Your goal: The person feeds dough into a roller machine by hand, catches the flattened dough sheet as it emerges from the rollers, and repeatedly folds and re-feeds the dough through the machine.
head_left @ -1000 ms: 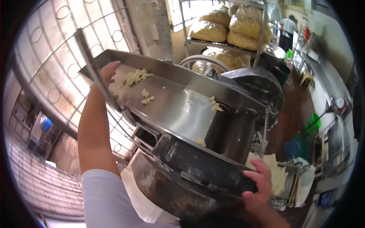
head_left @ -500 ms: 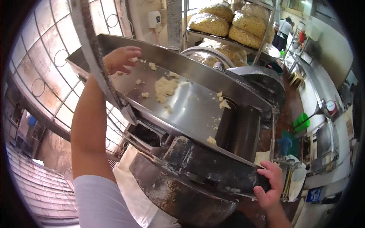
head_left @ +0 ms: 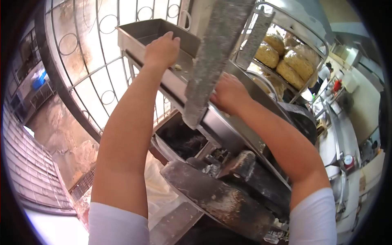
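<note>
A: Where's the metal trough [head_left: 177, 83] from the fingers?

B: Below both sets, its long axis running from beyond the left hand's [head_left: 162, 49] fingers down past the right hand [head_left: 230, 93], an upright bar [head_left: 214, 61] standing between them in view

A: Which hand is nearer the pale crumbs [head_left: 178, 67]?

B: The left; they're just right of its bent fingers. How far those open, or any hold, I can't tell; the right fingertips are partly behind the bar, likewise unclear

A: And the trough's look?

B: Dull silver, straight-walled, lightly scattered with bits
</note>
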Tool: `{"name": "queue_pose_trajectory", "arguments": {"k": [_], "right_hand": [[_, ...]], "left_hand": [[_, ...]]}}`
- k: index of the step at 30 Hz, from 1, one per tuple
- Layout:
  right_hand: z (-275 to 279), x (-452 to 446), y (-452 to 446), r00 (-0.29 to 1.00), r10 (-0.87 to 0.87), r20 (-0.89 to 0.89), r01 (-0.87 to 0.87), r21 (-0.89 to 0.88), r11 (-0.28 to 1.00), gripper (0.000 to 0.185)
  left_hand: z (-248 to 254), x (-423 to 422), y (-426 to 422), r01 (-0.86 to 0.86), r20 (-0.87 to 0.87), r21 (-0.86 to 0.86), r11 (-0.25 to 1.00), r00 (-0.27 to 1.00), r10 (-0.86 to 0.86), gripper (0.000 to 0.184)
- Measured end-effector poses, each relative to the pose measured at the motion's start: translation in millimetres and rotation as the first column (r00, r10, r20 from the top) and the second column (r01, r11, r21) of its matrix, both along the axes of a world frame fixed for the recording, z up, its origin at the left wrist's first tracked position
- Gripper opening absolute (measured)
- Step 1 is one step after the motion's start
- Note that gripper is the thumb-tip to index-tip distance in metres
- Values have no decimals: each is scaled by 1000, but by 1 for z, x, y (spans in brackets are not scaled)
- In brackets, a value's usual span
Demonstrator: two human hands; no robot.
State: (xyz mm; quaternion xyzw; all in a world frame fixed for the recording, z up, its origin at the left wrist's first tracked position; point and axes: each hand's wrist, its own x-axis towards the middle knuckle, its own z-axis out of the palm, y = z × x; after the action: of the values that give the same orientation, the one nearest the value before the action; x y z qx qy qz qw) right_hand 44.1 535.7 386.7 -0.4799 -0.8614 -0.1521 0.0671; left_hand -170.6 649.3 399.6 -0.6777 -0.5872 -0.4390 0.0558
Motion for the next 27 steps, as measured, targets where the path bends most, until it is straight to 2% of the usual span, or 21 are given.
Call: {"name": "queue_pose_trajectory", "arguments": {"k": [2, 6, 8, 11, 16, 19, 25, 27], "right_hand": [[-34, -17, 71, 966, 257, 7, -254, 165, 953, 45], [-45, -78, 132, 884, 463, -61, -425, 303, 853, 37], [-42, -88, 143, 905, 420, -70, -389, 264, 883, 37], [-31, -91, 152, 968, 232, -92, -221, 117, 968, 37], [-31, -75, 167, 987, 56, -148, -61, -29, 998, 37], [-31, -69, 168, 985, -3, -174, -11, -76, 997, 37], [-56, -40, 167, 951, -102, -291, 51, -177, 983, 38], [-82, -10, 173, 897, -55, -439, 7, -110, 994, 39]], "left_hand": [[-6, 4, 2, 1, -22, 3, 1000, 1000, -1, 45], [4, 1, -4, 4, -92, -122, 993, 996, -15, 40], [5, -1, -7, 7, -129, -160, 987, 991, -28, 36], [6, -3, -11, 26, -172, -182, 983, 983, -57, 31], [11, -1, -23, 38, -230, -273, 961, 968, -104, 24], [17, 1, -34, 58, -389, -349, 935, 899, -202, 27], [19, 2, -37, 59, -348, -387, 920, 915, -204, 30], [13, 6, -28, 36, -294, -335, 942, 945, -140, 31]]}}
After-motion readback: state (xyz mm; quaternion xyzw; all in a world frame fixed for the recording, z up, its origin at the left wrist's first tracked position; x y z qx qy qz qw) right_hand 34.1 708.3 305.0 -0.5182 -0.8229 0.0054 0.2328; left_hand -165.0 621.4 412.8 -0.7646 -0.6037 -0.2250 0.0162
